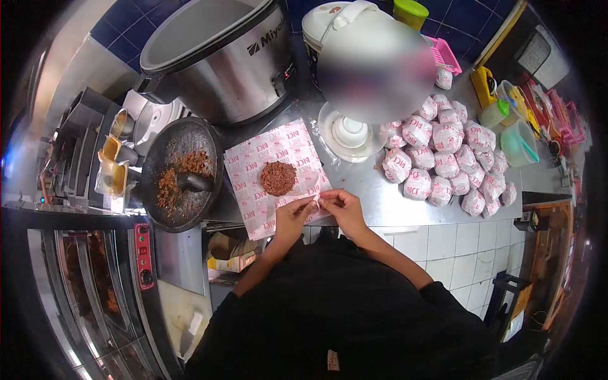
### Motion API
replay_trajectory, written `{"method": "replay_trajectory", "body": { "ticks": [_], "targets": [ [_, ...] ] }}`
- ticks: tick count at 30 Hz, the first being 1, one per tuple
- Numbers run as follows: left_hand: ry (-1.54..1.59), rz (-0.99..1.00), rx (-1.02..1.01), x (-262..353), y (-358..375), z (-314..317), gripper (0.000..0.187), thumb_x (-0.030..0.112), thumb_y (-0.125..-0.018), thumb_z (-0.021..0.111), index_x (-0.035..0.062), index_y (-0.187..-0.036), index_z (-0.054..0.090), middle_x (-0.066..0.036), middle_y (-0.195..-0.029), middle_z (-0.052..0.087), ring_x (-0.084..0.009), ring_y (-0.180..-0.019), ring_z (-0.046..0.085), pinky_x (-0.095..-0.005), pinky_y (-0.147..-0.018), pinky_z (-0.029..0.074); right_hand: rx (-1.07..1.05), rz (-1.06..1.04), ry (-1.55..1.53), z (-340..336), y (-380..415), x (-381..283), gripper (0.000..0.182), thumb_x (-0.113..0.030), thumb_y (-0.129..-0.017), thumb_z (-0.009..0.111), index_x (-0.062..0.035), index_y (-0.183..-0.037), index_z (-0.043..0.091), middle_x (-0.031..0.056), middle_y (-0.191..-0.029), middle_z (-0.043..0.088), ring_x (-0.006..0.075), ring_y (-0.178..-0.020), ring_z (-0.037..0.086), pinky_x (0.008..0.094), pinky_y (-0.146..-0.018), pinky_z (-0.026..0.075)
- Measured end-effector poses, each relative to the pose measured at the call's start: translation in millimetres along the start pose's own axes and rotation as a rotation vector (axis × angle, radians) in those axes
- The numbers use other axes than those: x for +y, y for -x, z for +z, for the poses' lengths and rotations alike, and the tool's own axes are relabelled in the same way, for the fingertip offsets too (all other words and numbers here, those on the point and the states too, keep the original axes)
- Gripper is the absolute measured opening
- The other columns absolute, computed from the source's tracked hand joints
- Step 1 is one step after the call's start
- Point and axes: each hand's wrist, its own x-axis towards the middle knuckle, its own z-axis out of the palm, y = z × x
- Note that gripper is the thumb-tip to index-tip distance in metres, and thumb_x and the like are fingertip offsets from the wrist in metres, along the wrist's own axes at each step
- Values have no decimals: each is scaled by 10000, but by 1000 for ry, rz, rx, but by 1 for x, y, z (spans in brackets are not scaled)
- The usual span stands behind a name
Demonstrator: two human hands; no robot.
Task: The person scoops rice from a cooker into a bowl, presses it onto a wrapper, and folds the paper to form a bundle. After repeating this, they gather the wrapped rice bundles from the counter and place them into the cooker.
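Printed paper sheets (253,212) lie at the counter's front edge, with a round mound of reddish-brown rice (278,178) on top. At the near right corner of the paper, my left hand (292,218) pinches the edge between closed fingers. Close beside it, my right hand (342,208) also pinches the paper, its fingertips almost touching those of my left hand. The rice sits just beyond both hands, untouched by them.
A stone mortar (152,171) with brown crumbly food and a pestle stands left. Behind are a large steel cooker (221,69) and a white bowl (349,132). Wrapped paper bundles (447,137) are piled right, near plastic containers (518,142). A glass cabinet (92,272) is at lower left.
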Motion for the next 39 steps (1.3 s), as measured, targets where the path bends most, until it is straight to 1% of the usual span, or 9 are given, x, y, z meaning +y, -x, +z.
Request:
{"method": "replay_trajectory", "body": {
  "ticks": [16,19,21,23,24,26,32,35,39],
  "targets": [
    [92,49,-26,11,-5,4,189,74,-889,602,-41,-1032,645,-91,-930,672,-142,-843,650,-250,-763,532,-49,44,-57,-3,1,-9,195,-94,-855,653,22,-1009,626,52,-877,658,91,-781,602,225,-701,488],
    [-79,29,4,14,-6,3,171,80,-875,619,-42,-991,650,-91,-888,678,-134,-828,654,-256,-728,531,-24,36,-88,-1,1,-14,219,-91,-846,656,7,-1038,612,53,-906,643,98,-791,597,226,-699,485],
    [-197,137,62,13,-6,4,163,88,-864,629,-39,-964,650,-94,-841,679,-123,-795,653,-261,-691,527,0,13,-115,0,1,-20,251,-92,-831,669,-7,-1059,603,57,-934,629,107,-797,593,230,-698,485],
    [-263,176,73,26,-5,7,162,88,-863,628,-38,-964,649,-96,-831,679,-120,-778,650,-263,-683,527,125,-411,455,4,2,-38,335,-97,-782,704,-43,-1090,583,80,-997,573,132,-807,579,243,-691,484],
    [-328,214,85,33,-5,8,162,88,-862,627,-36,-964,649,-97,-821,679,-118,-760,647,-265,-675,526,126,-411,456,4,1,-43,335,-97,-782,704,-43,-1090,583,80,-997,573,132,-807,579,243,-691,484],
    [-311,189,88,42,-3,10,147,74,-874,614,-38,-965,644,-74,-845,664,-109,-774,627,-253,-697,518,-62,-493,557,4,-3,-49,371,-81,-741,721,-59,-1084,580,107,-1037,520,155,-812,568,250,-679,479],
    [-86,73,106,31,-7,6,140,69,-887,602,-43,-965,636,-59,-865,649,-101,-779,611,-240,-709,516,-76,-134,302,3,-6,-24,231,19,-802,650,-17,-1013,565,21,-889,581,86,-789,565,222,-699,482],
    [7,71,77,32,-5,4,152,76,-892,599,-41,-981,636,-61,-875,650,-101,-791,612,-238,-724,512,-93,-69,132,3,-4,-22,186,47,-816,608,-3,-991,567,15,-855,605,76,-760,573,224,-706,486],
    [54,60,10,30,-5,3,178,86,-903,591,-31,-1030,633,-64,-933,656,-104,-844,605,-240,-782,495,-61,-89,132,5,-3,-27,135,22,-820,615,7,-951,583,31,-814,622,73,-732,580,217,-664,470]
  ]
}}
